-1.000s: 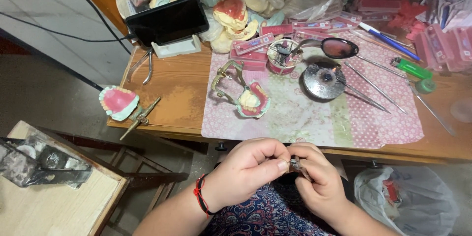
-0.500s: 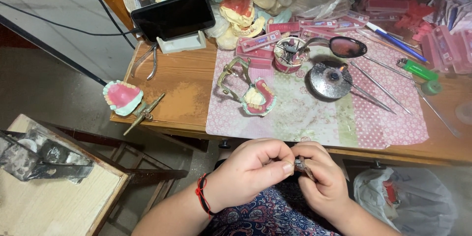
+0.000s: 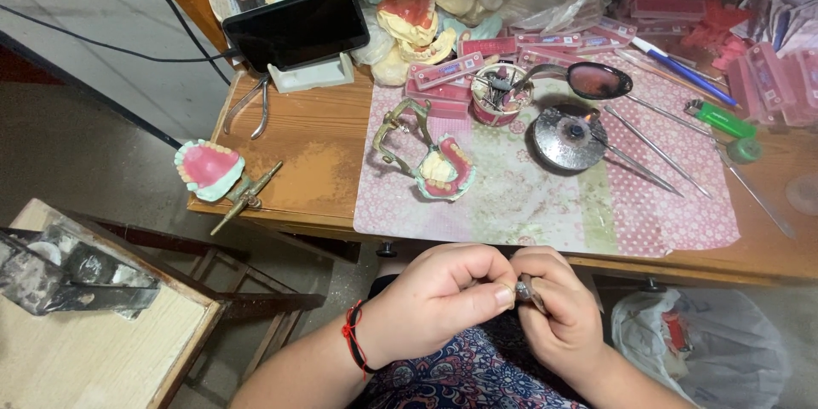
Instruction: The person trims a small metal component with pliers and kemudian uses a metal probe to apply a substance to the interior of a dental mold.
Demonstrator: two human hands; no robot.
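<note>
Left hand (image 3: 434, 294) curled, thumb and fingertips pinching a small metal piece (image 3: 527, 291), piece held between both hands over the lap, right hand (image 3: 558, 311) closed around its lower end, denture model on articulator (image 3: 426, 162) on the pink mat (image 3: 673, 213) above the grip.

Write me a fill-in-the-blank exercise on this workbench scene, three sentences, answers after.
1. The left hand wears a ____ string at the wrist.
2. The lighter is ____.
3. The phone stands on a white ____, with pliers lying beside it.

Answers: red; green; stand
</note>
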